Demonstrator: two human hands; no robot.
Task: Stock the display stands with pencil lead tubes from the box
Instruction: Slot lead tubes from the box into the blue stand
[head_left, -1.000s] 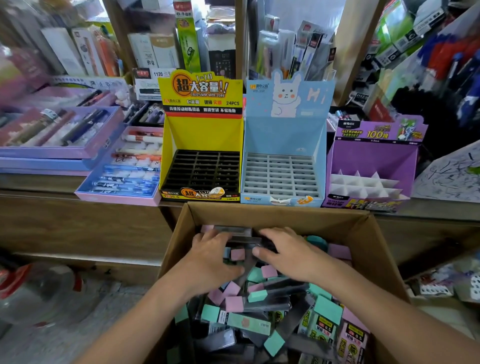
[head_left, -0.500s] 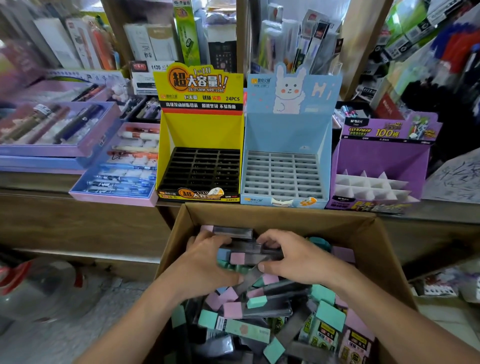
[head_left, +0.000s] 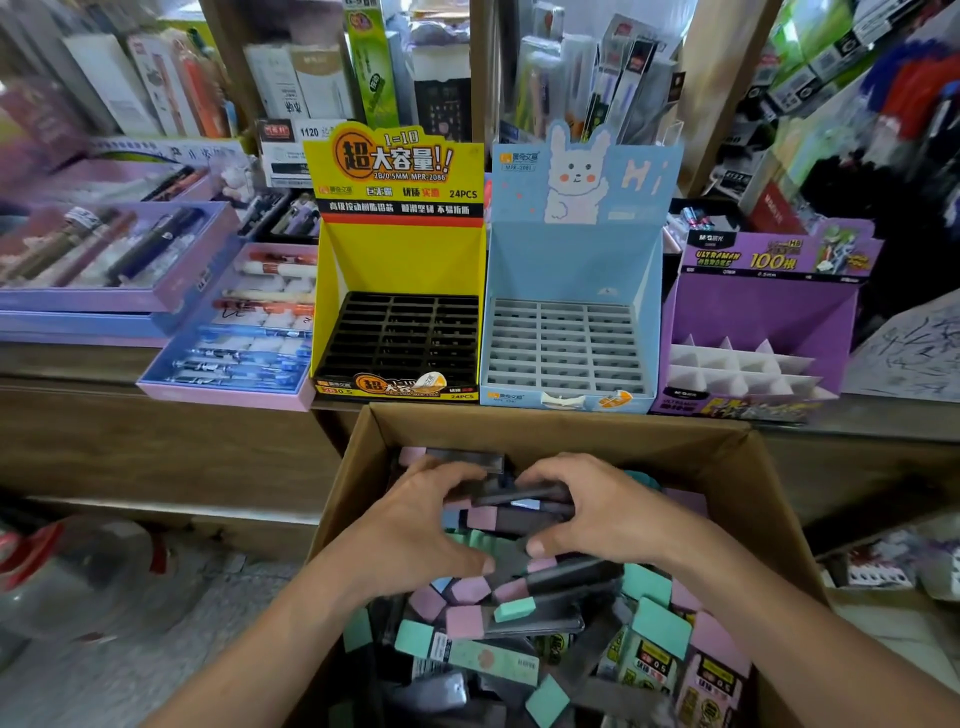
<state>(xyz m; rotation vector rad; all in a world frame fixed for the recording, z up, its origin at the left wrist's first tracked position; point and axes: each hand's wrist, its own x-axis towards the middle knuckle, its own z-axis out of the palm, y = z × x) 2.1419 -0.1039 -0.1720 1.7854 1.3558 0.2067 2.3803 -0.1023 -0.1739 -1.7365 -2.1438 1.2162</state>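
Loose pencil lead tubes (head_left: 467, 654) with pink and teal caps fill the cardboard box (head_left: 561, 423). Above the heap, toward the box's far wall, the left hand (head_left: 415, 525) and right hand (head_left: 608, 509) meet. The fingers of both are curled round a bundle of dark tubes (head_left: 514, 512) held between them. Just beyond the box stand the yellow stand (head_left: 400, 260), blue stand (head_left: 571, 260) and purple stand (head_left: 763, 301), side by side.

Yellow stand (head_left: 400, 249), table (head_left: 78, 364) front edge: "超大容量!!", "1=10", "2B/0.5MM MPR-2086", "24PCS"; front lip repeats "24PCS". Blue stand (head_left: 576, 260) just beside it: "Hi", "MPR-2081". Purple stand (head_left: 763, 306), further right: "M&G", "ULTRAMAN", "100根". White carton (head_left: 291, 150) behind yellow stand: "1120". Lead tubes (head_left: 652, 665), cardboard box (head_left: 561, 421) near right corner: "0.5". Other print too blurred.
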